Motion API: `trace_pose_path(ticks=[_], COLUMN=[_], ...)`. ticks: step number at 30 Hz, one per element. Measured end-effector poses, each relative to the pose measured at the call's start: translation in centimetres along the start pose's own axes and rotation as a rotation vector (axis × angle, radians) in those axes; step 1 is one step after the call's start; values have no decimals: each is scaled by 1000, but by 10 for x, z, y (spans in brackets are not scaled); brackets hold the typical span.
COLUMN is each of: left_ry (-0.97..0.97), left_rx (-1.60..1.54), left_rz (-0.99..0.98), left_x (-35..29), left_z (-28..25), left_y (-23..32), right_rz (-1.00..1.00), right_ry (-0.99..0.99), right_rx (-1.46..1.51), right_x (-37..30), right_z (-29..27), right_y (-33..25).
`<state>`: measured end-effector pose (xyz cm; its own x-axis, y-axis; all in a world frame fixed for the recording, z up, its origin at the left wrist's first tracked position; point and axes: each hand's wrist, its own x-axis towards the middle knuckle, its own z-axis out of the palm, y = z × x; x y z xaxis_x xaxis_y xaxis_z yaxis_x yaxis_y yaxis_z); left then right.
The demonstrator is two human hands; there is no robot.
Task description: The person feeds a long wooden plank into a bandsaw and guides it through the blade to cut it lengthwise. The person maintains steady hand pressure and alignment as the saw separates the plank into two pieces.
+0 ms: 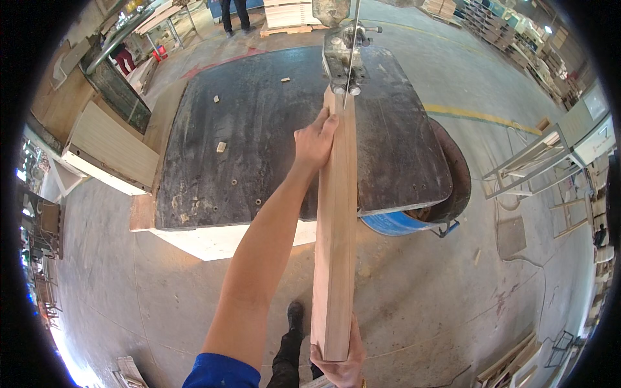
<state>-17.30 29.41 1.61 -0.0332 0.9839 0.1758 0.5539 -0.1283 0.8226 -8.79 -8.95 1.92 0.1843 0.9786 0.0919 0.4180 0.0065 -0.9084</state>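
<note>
A long, squared wooden beam (335,258) runs from near my body to the thin band saw blade (353,48), its far end below the metal blade guide (341,61). My left hand (315,143) grips the beam's left side close to that far end, short of the blade. At the near end, past the table's edge, my right hand (341,370) cups the beam from below and along its right side. The far part of the beam rests on the dark saw table (259,142). Contact between blade and wood is too small to make out.
Small wood offcuts (221,147) lie on the table's left. A blue tub (401,223) stands under its right edge. Wooden panels (113,145) flank the left side, and a metal frame stand (537,161) is at right. Two people (236,14) are far off.
</note>
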Motion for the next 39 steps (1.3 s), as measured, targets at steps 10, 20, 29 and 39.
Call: trace_pose_path(ticks=[10, 20, 29, 39], left_ry=[21, 24, 23, 12], left_rx=[9, 10, -3, -5], left_rz=[7, 9, -14, -17], left_x=[1, 5, 7, 5], left_z=[0, 0, 2, 2], left_y=[-3, -1, -3, -2], right_rz=[0, -21, -18, 3], right_ry=[5, -77, 9, -1], right_rx=[-1, 95, -21, -39], right_x=[3, 5, 9, 11], right_z=[2, 1, -1, -2], right_y=[-3, 14, -1, -3])
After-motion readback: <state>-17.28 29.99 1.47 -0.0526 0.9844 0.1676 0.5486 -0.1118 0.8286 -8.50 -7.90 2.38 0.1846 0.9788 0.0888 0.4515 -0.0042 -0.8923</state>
